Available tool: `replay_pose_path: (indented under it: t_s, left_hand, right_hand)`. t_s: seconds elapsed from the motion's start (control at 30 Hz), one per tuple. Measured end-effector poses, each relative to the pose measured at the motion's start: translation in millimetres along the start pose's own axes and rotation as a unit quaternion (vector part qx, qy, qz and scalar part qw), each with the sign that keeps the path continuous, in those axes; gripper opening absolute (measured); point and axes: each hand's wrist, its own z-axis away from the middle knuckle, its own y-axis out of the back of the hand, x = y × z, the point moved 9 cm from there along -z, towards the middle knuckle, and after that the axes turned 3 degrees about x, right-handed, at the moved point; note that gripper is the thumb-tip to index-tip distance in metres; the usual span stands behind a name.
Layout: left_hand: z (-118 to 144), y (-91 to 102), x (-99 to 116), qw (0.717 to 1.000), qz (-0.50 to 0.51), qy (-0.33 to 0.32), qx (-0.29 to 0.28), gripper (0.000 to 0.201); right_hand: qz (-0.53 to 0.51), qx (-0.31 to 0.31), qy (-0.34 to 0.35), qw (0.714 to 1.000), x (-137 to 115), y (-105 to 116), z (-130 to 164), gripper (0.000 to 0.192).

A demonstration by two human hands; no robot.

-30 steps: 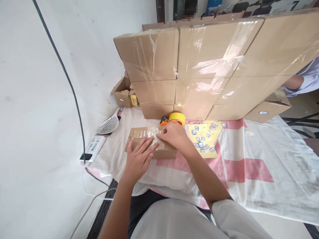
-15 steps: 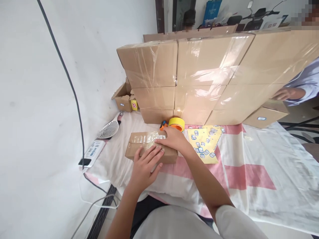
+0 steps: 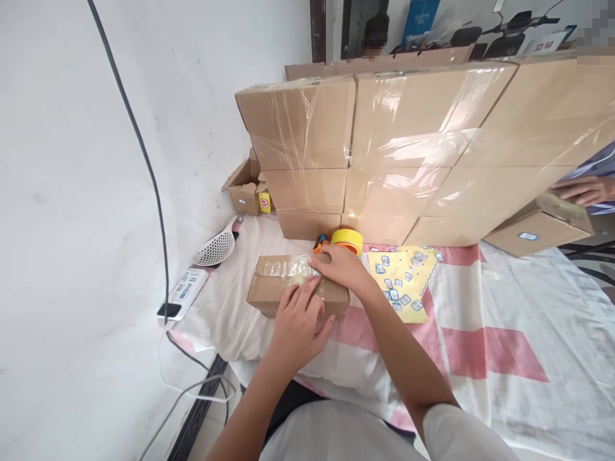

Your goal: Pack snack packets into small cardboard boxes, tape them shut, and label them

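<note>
On the pink and white cloth sits a small brown box, close to the person. Crinkly clear tape runs along its top. The left hand lies flat on the near side of the box, fingers spread a little and pressing down. It grabs nothing. The right hand rests on the far right end of the box top, fingers curled low and close together on the tape end. I cannot tell if they pinch it.

A yellow tape roll sits just behind the right hand. A yellow sticker sheet lies to the right. Big wrapped boxes stand stacked at the back. Another person's hand touches an open box far to the right.
</note>
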Motion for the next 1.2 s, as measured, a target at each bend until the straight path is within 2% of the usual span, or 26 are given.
replay_pose_path:
  t_s: [0.2,0.37,0.5,0.6,0.73,0.8,0.9,1.03,1.2]
  left_hand:
    - [1,-1.8,5,1.0,-0.013,-0.002,-0.012,0.011]
    - [5,-2.7,13,0.998,-0.054,-0.042,-0.008,0.012]
    - [11,-1.8,11,0.998,-0.044,-0.046,0.014,0.006]
    - [14,-0.7,6,0.999,-0.011,-0.036,0.023,0.004]
    - [15,-1.3,-2,0.999,0.022,-0.016,0.025,0.005]
    - [15,-2.2,-4,0.999,0.027,-0.015,0.029,0.019]
    - [15,-3.2,-4,0.999,0.02,-0.022,0.04,0.035]
    - [18,-5.5,-3,0.998,0.0,-0.03,0.051,0.04]
    - [24,-8.8,-1,0.994,-0.02,-0.035,0.099,0.036]
  right_hand:
    - [0.013,-0.028,0.003,1.0,1,-2,1,0.037]
    - [-0.005,-0.011,0.013,1.0,-2,-5,3,0.035]
    - [-0.039,0.022,0.018,0.999,1,-4,0,0.029]
    - [-0.063,0.082,0.0,0.995,29,20,-4,0.028]
    - [-0.016,0.145,-0.071,0.987,105,70,9,0.029]
    - [0.015,0.146,-0.097,0.984,144,83,23,0.026]
    - [0.038,0.102,-0.096,0.989,185,80,46,0.027]
    - [0.044,0.064,-0.075,0.994,207,68,76,0.03]
    - [0.051,0.048,-0.016,0.997,199,58,98,0.03]
